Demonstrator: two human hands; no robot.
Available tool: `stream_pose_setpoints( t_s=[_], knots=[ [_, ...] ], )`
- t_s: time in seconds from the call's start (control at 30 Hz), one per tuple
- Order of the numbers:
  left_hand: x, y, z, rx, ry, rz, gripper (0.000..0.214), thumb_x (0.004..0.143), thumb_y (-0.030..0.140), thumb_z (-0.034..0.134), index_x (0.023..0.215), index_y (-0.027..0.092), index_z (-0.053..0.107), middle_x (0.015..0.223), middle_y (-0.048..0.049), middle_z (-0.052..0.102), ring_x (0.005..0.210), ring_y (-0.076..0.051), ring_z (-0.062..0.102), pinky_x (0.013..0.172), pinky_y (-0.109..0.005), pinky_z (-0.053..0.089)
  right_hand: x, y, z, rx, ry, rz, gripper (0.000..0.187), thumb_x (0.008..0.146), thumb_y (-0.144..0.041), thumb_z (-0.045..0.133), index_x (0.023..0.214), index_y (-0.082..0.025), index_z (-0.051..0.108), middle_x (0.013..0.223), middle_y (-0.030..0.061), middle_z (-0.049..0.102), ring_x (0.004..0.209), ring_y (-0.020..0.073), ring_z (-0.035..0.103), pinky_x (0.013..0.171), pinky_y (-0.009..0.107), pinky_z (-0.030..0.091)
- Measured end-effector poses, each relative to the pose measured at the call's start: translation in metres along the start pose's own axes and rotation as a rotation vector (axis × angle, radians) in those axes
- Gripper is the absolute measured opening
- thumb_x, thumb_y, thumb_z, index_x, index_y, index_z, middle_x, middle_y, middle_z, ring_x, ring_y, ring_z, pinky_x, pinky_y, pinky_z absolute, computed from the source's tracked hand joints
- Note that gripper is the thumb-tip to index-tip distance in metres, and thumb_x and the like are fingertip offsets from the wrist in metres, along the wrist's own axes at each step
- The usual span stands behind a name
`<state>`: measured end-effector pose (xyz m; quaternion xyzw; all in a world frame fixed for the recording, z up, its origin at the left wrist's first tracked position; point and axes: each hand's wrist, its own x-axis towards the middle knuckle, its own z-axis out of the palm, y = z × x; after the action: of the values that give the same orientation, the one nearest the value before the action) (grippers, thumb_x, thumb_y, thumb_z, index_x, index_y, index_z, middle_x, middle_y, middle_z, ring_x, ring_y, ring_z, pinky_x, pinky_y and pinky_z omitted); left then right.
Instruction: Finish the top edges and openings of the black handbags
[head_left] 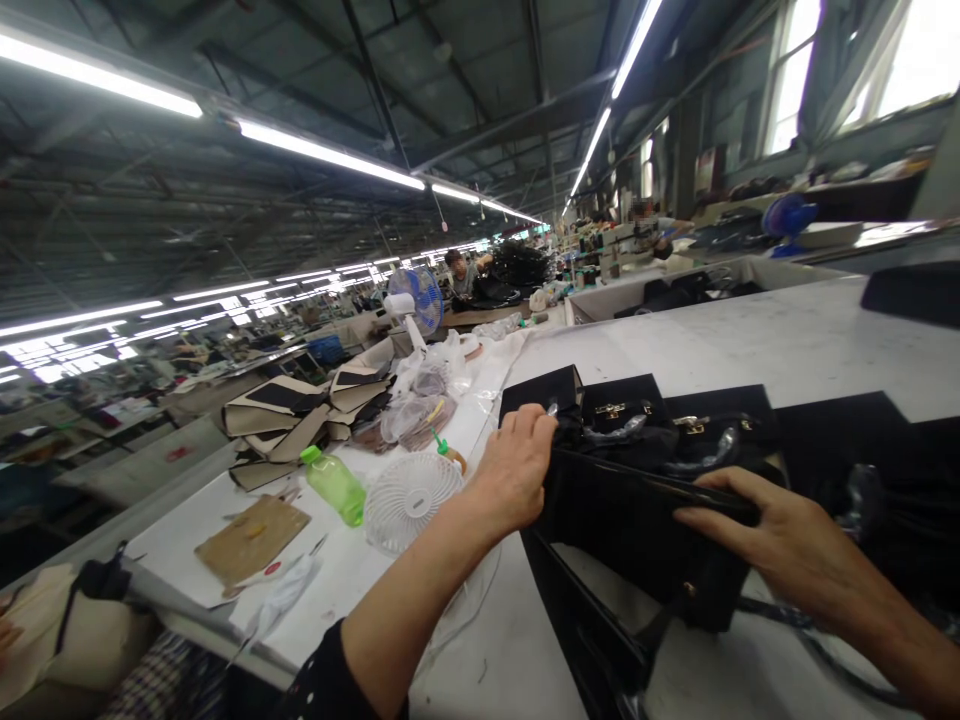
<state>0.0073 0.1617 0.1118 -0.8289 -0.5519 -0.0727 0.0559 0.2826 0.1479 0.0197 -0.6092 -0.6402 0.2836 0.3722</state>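
Note:
A black handbag (622, 520) is tilted in front of me above the white table. My left hand (517, 465) is closed over its upper left corner, fingers curled and partly hidden. On the right, my right hand (765, 525) pinches the bag's upper edge between thumb and fingers. A small gold-coloured fitting shows low on the bag, and a dark strap hangs beneath. Just behind it stand several more black bags (724, 415) in a row, some with gold clasps and clear plastic wrap around their handles.
Left of my arm are a white fan (412, 500), a green bottle (334, 485) and a brown board (253, 540). Stacked beige and black pieces (281, 410) lie beyond. A blue fan (418, 300) and a person (463, 280) are further back.

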Motion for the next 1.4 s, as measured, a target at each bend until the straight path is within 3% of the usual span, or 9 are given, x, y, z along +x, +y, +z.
stream_pose_setpoints(
  t_s=[0.1, 0.2, 0.43, 0.63, 0.93, 1.23, 1.4],
  knots=[
    [0.010, 0.006, 0.002, -0.122, -0.047, 0.237, 0.073, 0.057, -0.006, 0.060, 0.123, 0.023, 0.043, 0.141, -0.0117, 0.041, 0.127, -0.028, 0.045, 0.107, -0.043, 0.047, 0.010, 0.001, 0.002, 0.089, -0.055, 0.043, 0.041, 0.066, -0.063, 0.070, 0.087, -0.027, 0.070, 0.073, 0.0011, 0.073, 0.070, 0.0286, 0.069, 0.064, 0.038, 0.049],
    [0.022, 0.009, 0.010, -0.268, -0.064, 0.335, 0.062, 0.064, -0.002, 0.064, 0.118, 0.023, 0.047, 0.135, -0.0083, 0.044, 0.120, -0.024, 0.051, 0.104, -0.038, 0.050, 0.018, 0.004, 0.006, 0.105, -0.082, 0.055, 0.043, 0.068, -0.062, 0.071, 0.089, -0.026, 0.069, 0.075, 0.0004, 0.073, 0.071, 0.0270, 0.068, 0.064, 0.036, 0.049],
    [0.031, 0.008, 0.026, -0.375, 0.013, 0.238, 0.032, 0.082, 0.012, 0.068, 0.111, 0.024, 0.064, 0.124, -0.0027, 0.058, 0.111, -0.020, 0.061, 0.098, -0.034, 0.052, 0.026, 0.014, 0.004, 0.123, -0.127, 0.005, 0.038, 0.072, -0.059, 0.072, 0.088, -0.025, 0.068, 0.076, -0.0004, 0.072, 0.072, 0.0239, 0.065, 0.063, 0.033, 0.048],
    [0.028, 0.006, 0.036, -0.331, 0.105, 0.219, 0.027, 0.087, 0.014, 0.068, 0.110, 0.024, 0.074, 0.123, -0.0027, 0.069, 0.115, -0.020, 0.064, 0.105, -0.034, 0.051, 0.028, 0.014, 0.005, 0.153, -0.154, 0.017, 0.037, 0.075, -0.058, 0.071, 0.088, -0.024, 0.067, 0.075, -0.0011, 0.071, 0.070, 0.0219, 0.064, 0.061, 0.031, 0.047],
    [0.023, 0.003, 0.041, -0.256, 0.177, 0.283, 0.023, 0.096, 0.020, 0.059, 0.111, 0.022, 0.076, 0.122, -0.0062, 0.073, 0.112, -0.021, 0.068, 0.100, -0.036, 0.055, 0.025, 0.010, 0.004, 0.159, -0.149, 0.012, 0.036, 0.077, -0.057, 0.071, 0.087, -0.023, 0.067, 0.069, -0.0018, 0.067, 0.064, 0.0189, 0.059, 0.056, 0.029, 0.042],
    [0.021, 0.002, 0.039, -0.359, 0.175, 0.256, 0.009, 0.087, 0.020, 0.072, 0.095, 0.021, 0.077, 0.119, -0.0046, 0.073, 0.109, -0.021, 0.068, 0.098, -0.033, 0.054, 0.026, 0.009, 0.004, 0.181, -0.157, 0.001, 0.034, 0.076, -0.054, 0.072, 0.086, -0.022, 0.066, 0.069, -0.0018, 0.065, 0.063, 0.0180, 0.058, 0.057, 0.029, 0.042],
    [0.025, 0.004, 0.038, -0.416, 0.167, 0.218, 0.003, 0.084, 0.018, 0.074, 0.086, 0.021, 0.073, 0.106, -0.0017, 0.073, 0.099, -0.019, 0.068, 0.089, -0.029, 0.053, 0.029, 0.009, 0.004, 0.212, -0.179, 0.002, 0.034, 0.073, -0.053, 0.073, 0.087, -0.022, 0.066, 0.069, -0.0020, 0.064, 0.063, 0.0184, 0.059, 0.056, 0.028, 0.042]
  ],
)
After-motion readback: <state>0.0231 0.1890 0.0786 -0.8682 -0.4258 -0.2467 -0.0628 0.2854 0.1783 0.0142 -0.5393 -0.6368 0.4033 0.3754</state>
